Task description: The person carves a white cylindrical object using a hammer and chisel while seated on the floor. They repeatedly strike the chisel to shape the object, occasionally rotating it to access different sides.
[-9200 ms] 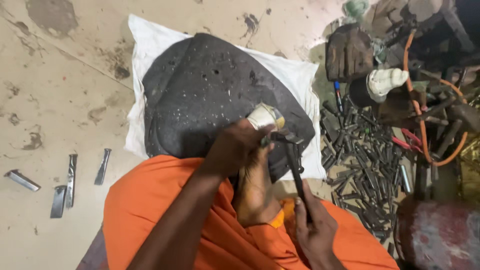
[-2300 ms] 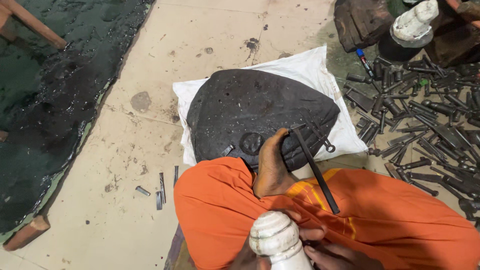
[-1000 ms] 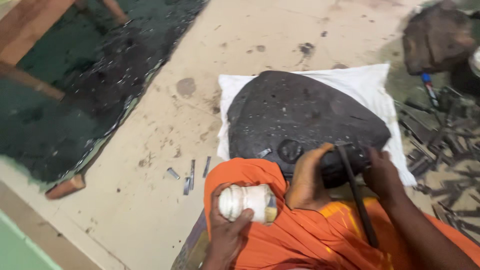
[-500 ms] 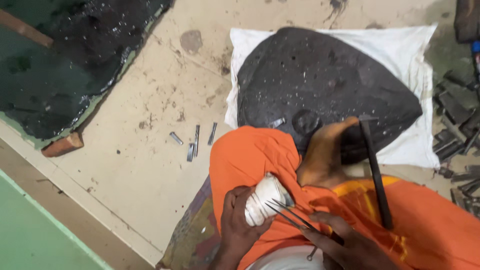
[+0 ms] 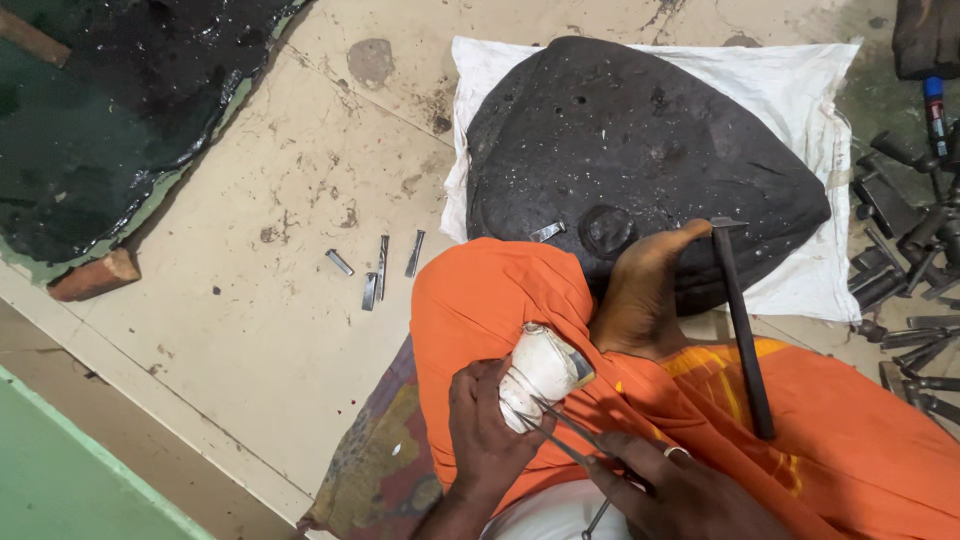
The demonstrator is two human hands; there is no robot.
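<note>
Gripping white-wrapped bundle [image 5: 540, 370], left hand [image 5: 487, 425] fingers curled; right hand [image 5: 680, 490] pinching tweezers [image 5: 570, 435].

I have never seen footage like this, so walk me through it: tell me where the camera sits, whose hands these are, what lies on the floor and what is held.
The camera sits on the person's head, looking down at their lap in orange cloth. The left hand grips a white wrapped block. The right hand holds thin metal tweezers against it. A bare foot rests on a dark dome-shaped stone, which lies on a white cloth. A long dark rod leans across the lap. Small metal pieces lie on the concrete floor.
</note>
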